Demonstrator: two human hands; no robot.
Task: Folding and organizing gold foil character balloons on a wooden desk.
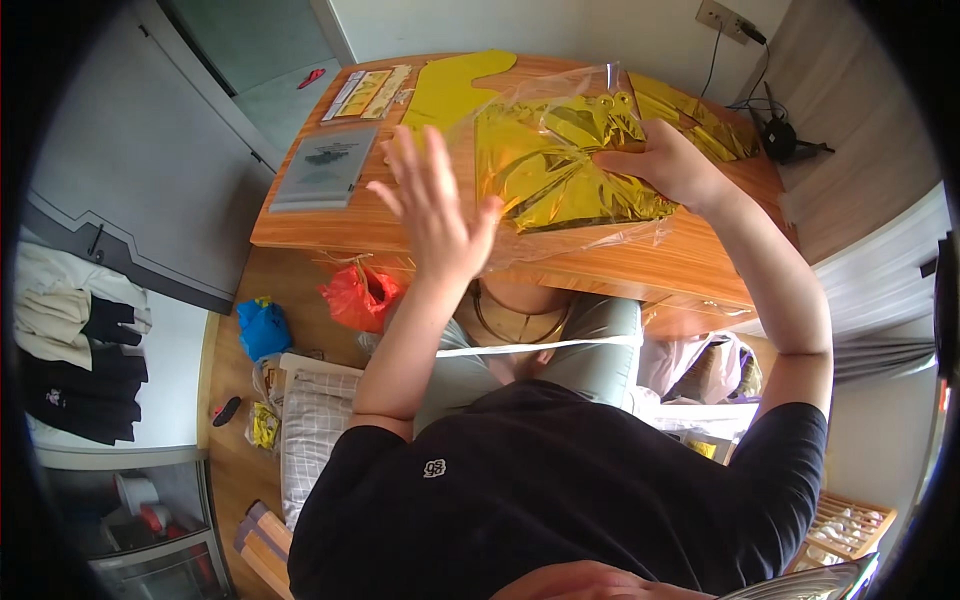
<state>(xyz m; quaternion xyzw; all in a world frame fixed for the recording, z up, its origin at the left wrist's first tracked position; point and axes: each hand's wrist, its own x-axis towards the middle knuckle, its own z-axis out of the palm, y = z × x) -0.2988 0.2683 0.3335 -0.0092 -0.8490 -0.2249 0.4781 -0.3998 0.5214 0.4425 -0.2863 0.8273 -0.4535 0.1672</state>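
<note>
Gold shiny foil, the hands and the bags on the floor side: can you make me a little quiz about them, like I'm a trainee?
1. Which hand grips the gold foil?
2. True or false: the left hand is spread open.
3. Fill in: in the picture, the blue bag is to the ____ of the red bag.

Key:
1. The right hand.
2. True.
3. Left.
</note>
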